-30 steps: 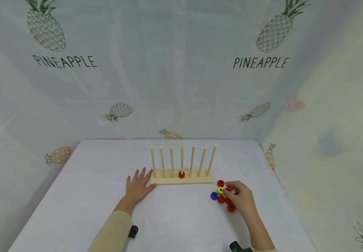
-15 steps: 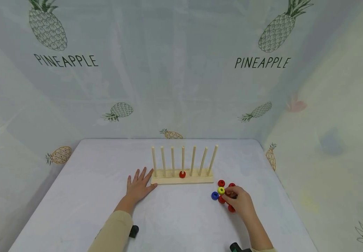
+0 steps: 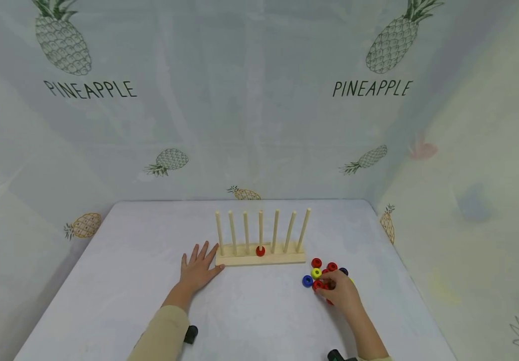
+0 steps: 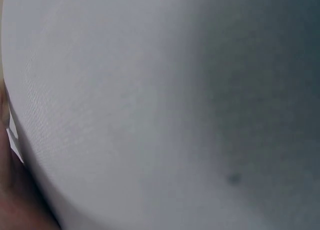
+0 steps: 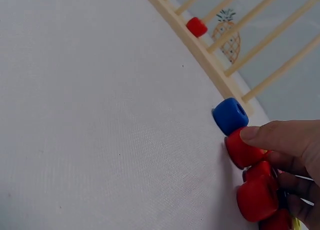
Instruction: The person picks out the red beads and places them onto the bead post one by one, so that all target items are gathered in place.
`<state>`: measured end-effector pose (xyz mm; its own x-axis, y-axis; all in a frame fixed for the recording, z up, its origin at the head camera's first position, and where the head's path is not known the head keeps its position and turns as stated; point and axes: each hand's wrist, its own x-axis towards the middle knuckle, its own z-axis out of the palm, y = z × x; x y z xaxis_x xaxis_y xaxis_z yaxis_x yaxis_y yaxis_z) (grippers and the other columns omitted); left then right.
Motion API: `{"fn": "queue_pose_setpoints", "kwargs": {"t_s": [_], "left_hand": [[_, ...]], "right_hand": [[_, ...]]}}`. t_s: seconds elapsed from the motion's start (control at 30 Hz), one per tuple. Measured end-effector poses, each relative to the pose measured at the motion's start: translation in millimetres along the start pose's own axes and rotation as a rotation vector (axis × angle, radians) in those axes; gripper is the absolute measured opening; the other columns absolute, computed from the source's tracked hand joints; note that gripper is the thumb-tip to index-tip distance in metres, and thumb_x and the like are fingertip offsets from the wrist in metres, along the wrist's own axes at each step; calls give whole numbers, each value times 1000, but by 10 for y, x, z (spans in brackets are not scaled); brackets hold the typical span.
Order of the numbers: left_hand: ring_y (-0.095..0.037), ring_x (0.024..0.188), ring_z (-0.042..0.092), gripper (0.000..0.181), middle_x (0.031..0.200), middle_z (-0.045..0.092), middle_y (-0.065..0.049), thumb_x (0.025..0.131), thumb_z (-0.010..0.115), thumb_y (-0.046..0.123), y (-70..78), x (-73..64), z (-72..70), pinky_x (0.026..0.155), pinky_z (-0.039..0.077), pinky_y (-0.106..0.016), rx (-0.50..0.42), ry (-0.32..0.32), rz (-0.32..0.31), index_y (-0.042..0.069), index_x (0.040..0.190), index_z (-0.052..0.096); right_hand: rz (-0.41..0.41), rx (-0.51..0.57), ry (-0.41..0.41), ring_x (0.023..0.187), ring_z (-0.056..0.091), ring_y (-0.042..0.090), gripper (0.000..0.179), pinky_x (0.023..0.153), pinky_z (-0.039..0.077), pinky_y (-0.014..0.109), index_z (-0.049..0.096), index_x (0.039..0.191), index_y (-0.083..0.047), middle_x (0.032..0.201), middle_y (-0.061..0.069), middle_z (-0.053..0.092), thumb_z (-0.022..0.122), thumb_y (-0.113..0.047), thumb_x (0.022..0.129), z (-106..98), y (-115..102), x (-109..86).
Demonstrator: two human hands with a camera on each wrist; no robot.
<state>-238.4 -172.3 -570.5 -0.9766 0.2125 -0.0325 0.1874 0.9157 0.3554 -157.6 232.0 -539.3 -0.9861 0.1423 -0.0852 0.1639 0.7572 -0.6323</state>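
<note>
The right hand [image 3: 342, 293] covers part of the bead cluster: a second yellow bead [image 3: 351, 281] shows only as a sliver past the knuckles, and some red beads are partly hidden. Its thumb and fingers pinch a round red wooden-looking bead [image 5: 240, 147] on the white cloth [image 3: 250, 321], just beside a round blue bead [image 3: 307, 281]. The left wrist view is mostly blurred cloth. The left hand [image 3: 195, 275] lies flat, fingers spread, at the left end of a pale wooden seven-peg rack [image 3: 259, 259]. Compared with half a second ago, the right hand sits slightly lower, uncovering a dark blue bead [image 3: 343, 271].
</note>
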Motion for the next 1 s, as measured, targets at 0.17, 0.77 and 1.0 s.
{"fn": "queue_pose_setpoints", "kwargs": {"t_s": [0.17, 0.77, 1.0], "left_hand": [[-44, 145, 9, 74, 160, 19, -17, 95, 49, 59, 3, -28, 9, 108, -1, -69, 0, 14, -8, 19, 154, 32], [-40, 146, 4, 78, 161, 15, -13, 93, 43, 67, -88, 28, 100, 108, -4, -67, 2, 10, 1, 23, 155, 28], [-42, 146, 5, 78, 161, 16, -14, 93, 46, 66, -106, 32, 124, 107, -4, -68, -19, 30, 13, 22, 155, 29]], "right_hand": [[-16, -19, 7, 89, 56, 22, 34, 80, 54, 44, 75, 102, -8, 100, 4, 63, 88, -13, 71, 23, 11, 6], [-70, -66, 63, 97, 58, 30, 30, 88, 47, 51, 75, 97, -8, 96, 5, 62, 88, -11, 70, 124, 75, 17], [-36, -53, 38, 98, 57, 29, 31, 89, 47, 52, 74, 98, -7, 100, 7, 62, 88, -12, 71, 87, 35, 24]]}}
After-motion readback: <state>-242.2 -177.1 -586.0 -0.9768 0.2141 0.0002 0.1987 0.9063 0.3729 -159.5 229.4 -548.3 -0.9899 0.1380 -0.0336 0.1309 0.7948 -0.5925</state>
